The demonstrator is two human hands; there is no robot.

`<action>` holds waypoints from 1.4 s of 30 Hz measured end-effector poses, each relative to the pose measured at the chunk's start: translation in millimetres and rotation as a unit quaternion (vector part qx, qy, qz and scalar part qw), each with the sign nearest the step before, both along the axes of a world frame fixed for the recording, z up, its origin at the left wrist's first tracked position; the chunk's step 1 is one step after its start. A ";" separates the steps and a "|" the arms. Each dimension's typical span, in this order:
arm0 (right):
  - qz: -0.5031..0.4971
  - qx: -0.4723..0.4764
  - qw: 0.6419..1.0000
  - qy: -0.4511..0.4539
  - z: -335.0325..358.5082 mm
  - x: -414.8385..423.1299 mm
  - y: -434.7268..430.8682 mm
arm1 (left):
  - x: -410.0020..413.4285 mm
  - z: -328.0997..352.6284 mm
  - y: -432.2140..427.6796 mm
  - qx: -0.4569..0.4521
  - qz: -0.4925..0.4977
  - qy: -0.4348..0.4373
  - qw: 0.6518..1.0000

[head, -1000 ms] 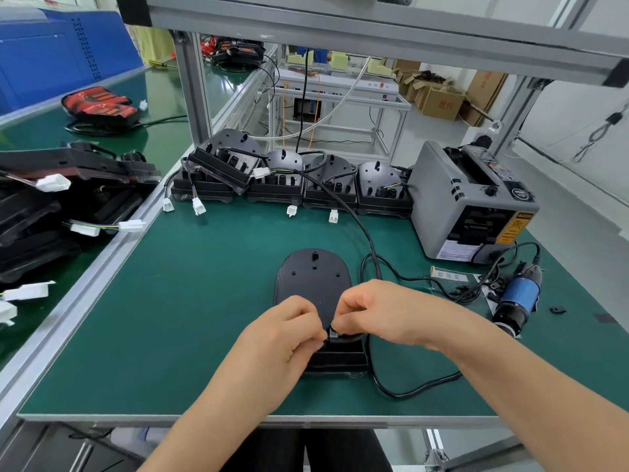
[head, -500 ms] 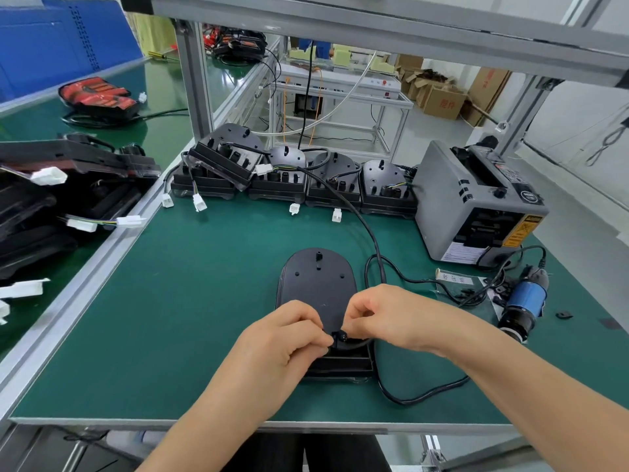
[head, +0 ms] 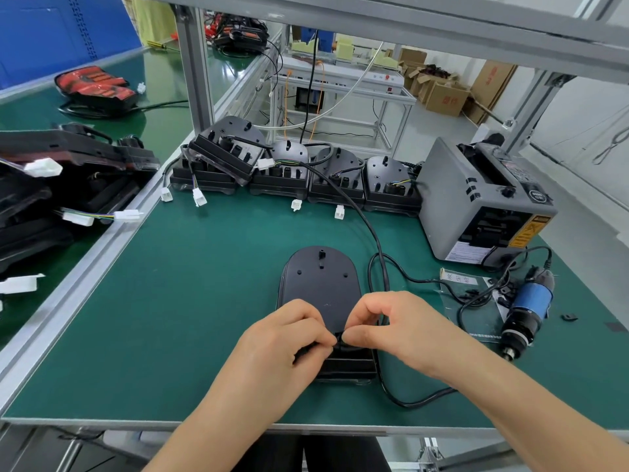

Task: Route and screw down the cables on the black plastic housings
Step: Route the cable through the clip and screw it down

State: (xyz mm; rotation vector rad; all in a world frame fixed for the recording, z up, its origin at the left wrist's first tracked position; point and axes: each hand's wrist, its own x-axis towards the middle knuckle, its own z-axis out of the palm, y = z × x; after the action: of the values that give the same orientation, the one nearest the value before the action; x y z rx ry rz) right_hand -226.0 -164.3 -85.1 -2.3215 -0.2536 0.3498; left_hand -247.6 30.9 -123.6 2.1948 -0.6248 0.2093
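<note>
A black plastic housing (head: 320,284) lies flat on the green mat in front of me, its rounded end pointing away. A black cable (head: 371,229) runs from the far row of housings, loops past the housing's right side and curls round its near end. My left hand (head: 282,338) and my right hand (head: 391,328) meet over the housing's near ribbed end, fingertips pinching the black cable and a small black part where it crosses the housing. The fingers hide the pinched spot.
Several finished housings (head: 337,178) with white connectors line the back edge. A grey tape dispenser (head: 483,202) stands at the right, a blue electric screwdriver (head: 527,308) lies near it with small black clips. More housings (head: 51,185) are stacked on the left bench.
Both hands stay at the housing's near end, fingertips shifting slightly. The right hand's fingers have arched up more over the cable.
</note>
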 end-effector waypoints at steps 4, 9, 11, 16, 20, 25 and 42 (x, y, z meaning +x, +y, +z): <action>-0.001 -0.017 1.000 -0.003 -1.1 0.9 0.1 | -2.7 -1.2 -0.8 0.005 0.000 -0.017 1.000; 0.018 -0.007 1.000 -0.004 -5.1 -0.4 -3.5 | -4.8 -2.7 -0.1 0.035 -0.004 -0.038 0.999; 0.020 0.006 0.999 -0.024 -9.1 -3.2 -5.0 | -4.7 -2.5 0.5 0.043 -0.005 -0.045 0.998; 0.015 0.023 0.997 -0.067 -17.2 -8.0 -4.4 | -3.1 -2.7 1.4 0.034 -0.005 -0.043 0.998; 0.013 0.002 0.998 -0.056 -13.7 -4.9 -2.7 | -1.6 -3.7 1.6 0.023 -0.005 -0.033 0.999; 0.005 -0.019 1.000 -0.003 -7.0 4.0 0.0 | 0.3 -1.4 1.1 0.008 -0.007 -0.016 1.000; 0.120 -0.188 0.965 0.137 25.9 43.8 16.2 | -2.8 4.5 -11.0 0.126 -0.008 -0.146 0.981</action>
State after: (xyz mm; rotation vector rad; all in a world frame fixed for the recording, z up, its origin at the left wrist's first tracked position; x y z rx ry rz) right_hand -182.2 -148.2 -59.2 -2.5761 -0.3561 0.8990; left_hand -250.4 19.9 -119.2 2.4233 -0.8705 0.4721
